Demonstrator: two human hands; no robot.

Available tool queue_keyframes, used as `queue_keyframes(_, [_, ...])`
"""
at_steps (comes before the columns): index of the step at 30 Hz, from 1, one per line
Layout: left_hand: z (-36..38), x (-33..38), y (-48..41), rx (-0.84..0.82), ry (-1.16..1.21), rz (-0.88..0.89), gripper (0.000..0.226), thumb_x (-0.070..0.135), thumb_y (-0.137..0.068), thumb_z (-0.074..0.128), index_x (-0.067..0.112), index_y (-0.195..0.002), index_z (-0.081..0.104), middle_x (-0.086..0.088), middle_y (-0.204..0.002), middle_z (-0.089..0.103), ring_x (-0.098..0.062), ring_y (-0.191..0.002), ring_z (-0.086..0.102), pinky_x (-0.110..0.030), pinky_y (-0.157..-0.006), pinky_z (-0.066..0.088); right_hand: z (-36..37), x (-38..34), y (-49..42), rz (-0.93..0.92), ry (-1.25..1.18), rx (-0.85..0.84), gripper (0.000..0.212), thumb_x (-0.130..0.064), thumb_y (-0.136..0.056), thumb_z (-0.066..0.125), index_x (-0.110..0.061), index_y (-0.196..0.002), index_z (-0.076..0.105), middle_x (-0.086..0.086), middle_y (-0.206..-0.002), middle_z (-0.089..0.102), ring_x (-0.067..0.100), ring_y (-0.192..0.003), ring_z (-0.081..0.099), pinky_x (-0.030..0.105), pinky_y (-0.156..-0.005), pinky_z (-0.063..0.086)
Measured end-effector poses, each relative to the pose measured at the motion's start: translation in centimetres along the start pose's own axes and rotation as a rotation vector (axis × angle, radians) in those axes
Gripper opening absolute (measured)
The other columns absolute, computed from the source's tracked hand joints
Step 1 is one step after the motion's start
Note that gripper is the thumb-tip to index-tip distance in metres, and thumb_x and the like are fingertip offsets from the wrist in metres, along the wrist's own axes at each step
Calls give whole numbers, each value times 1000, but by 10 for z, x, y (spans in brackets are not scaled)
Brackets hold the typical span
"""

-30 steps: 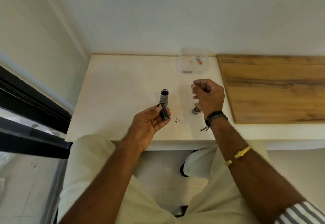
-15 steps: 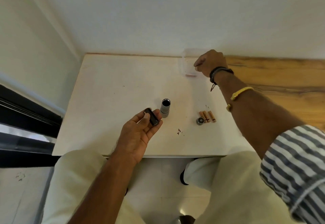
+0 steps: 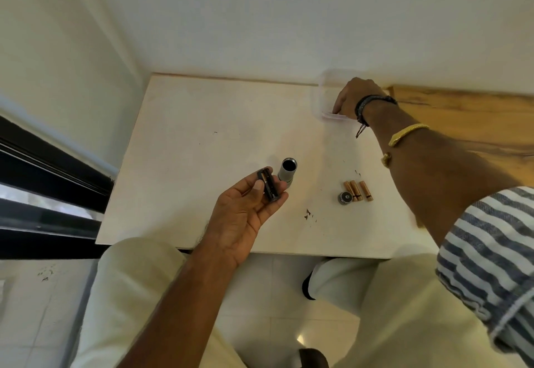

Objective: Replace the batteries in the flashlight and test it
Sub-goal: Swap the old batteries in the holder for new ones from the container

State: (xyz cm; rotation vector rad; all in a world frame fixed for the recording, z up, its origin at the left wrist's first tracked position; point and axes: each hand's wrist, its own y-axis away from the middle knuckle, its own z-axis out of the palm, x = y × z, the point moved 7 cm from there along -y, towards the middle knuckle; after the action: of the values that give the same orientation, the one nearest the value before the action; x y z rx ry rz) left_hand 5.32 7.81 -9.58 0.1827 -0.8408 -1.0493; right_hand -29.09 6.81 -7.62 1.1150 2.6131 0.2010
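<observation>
My left hand [image 3: 245,217] holds a black battery holder [image 3: 268,184] between thumb and fingers, above the white table [image 3: 202,142]. Just beyond it the grey flashlight body [image 3: 287,172] stands on the table with its open end up. Three copper-coloured batteries [image 3: 358,190] lie side by side to the right, next to the round end cap [image 3: 345,197]. My right hand [image 3: 356,96] reaches into a clear plastic container [image 3: 323,99] at the back of the table; its fingers are curled downward and what they touch is hidden.
A wooden board [image 3: 468,119] lies on the surface to the right of the container. The white wall runs along the table's back and left. A dark window frame [image 3: 43,171] is at the left. My knees sit below the table's front edge.
My right hand left the spot above the cap, reached back to the clear container and dipped into it. Three batteries now show on the table. My left hand holds only the holder.
</observation>
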Motion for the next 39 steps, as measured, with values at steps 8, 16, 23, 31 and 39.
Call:
queue_keyframes(8, [2, 1, 5, -2, -39, 6, 32, 0, -101, 47, -7, -131, 54, -21, -109, 71, -32, -106, 70, -42, -90, 58, -19, 7, 30, 46, -232, 231, 10, -14, -87, 74, -17, -95, 78, 7, -107, 75, 28, -101, 69, 28, -81, 52])
queue_keyframes(16, [0, -2, 15, -14, -100, 29, 26, 2, -98, 53, -1, -122, 63, -21, -116, 71, -31, -106, 71, -37, -83, 61, -14, 4, 115, -22, -687, 266, 10, -10, -90, 72, -17, -95, 74, 0, -97, 69, 22, -94, 67, 37, -80, 58])
queue_keyframes(23, [-3, -12, 23, -37, -195, 28, 24, 5, -95, 59, 1, -117, 68, -20, -115, 72, -32, -107, 70, -38, -84, 60, 14, 1, 220, -14, -1198, 256, 16, -7, -89, 74, -20, -98, 76, -3, -76, 73, 13, -73, 69, 28, -62, 59])
queue_keyframes(31, [3, -33, 29, -97, -246, -18, 18, 4, -95, 60, 3, -110, 69, -21, -112, 73, -33, -104, 71, -36, -79, 60, 38, -5, 284, 54, -1373, 453, 6, -13, -86, 80, -15, -91, 76, 4, -75, 75, 18, -62, 68, 32, -54, 56])
queue_keyframes(39, [6, -44, 33, -112, -368, -14, 26, 6, -93, 65, 0, -118, 66, -21, -109, 74, -33, -103, 72, -35, -78, 61, 37, -19, 308, -57, -1139, 501, 6, -22, -87, 80, -18, -91, 76, 4, -80, 74, 17, -65, 67, 38, -62, 61])
